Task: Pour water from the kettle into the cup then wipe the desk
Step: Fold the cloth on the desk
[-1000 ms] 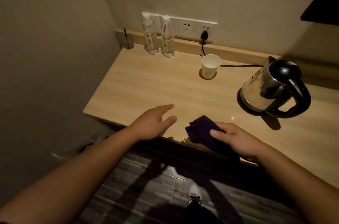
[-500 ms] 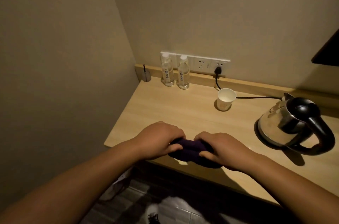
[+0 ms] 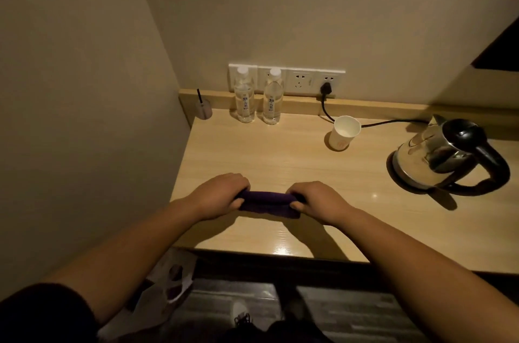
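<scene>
A dark purple cloth (image 3: 266, 201) lies stretched on the light wooden desk (image 3: 280, 163) near its front edge. My left hand (image 3: 222, 195) grips its left end and my right hand (image 3: 318, 201) grips its right end, both fists closed. A white paper cup (image 3: 344, 133) stands upright at the back middle of the desk. The steel kettle (image 3: 438, 158) with a black handle sits on its base at the right, away from both hands.
Two clear water bottles (image 3: 258, 99) stand at the back wall under the sockets (image 3: 300, 80). A small holder with a black stick (image 3: 202, 108) sits in the back left corner. The kettle's black cord (image 3: 379, 123) runs behind the cup. A wall closes the left side.
My left hand came onto the cloth and took hold of it. Both hands then pulled apart, stretching the cloth out flat and further onto the desk.
</scene>
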